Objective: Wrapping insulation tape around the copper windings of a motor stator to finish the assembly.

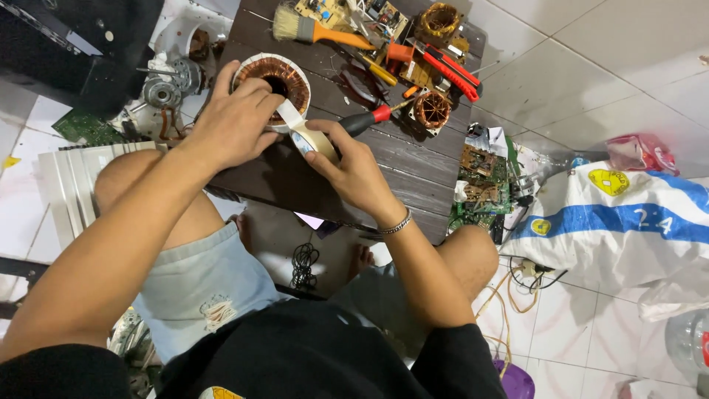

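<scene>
Part of the copper coil (277,77) and its white wrapping is covered by the left hand (235,118). The tape roll (316,140) is largely hidden inside the right hand (353,171). The paintbrush (310,28) and circuit boards (354,13) are cut off by the top edge; the small parts among them cannot be told apart.

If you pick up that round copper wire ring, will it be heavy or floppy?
Probably heavy for its size: the copper coil looks densely wound. Likely stiff, since it keeps its ring shape under the left hand. Lying flat on the dark table, it seems unlikely to roll.
</scene>
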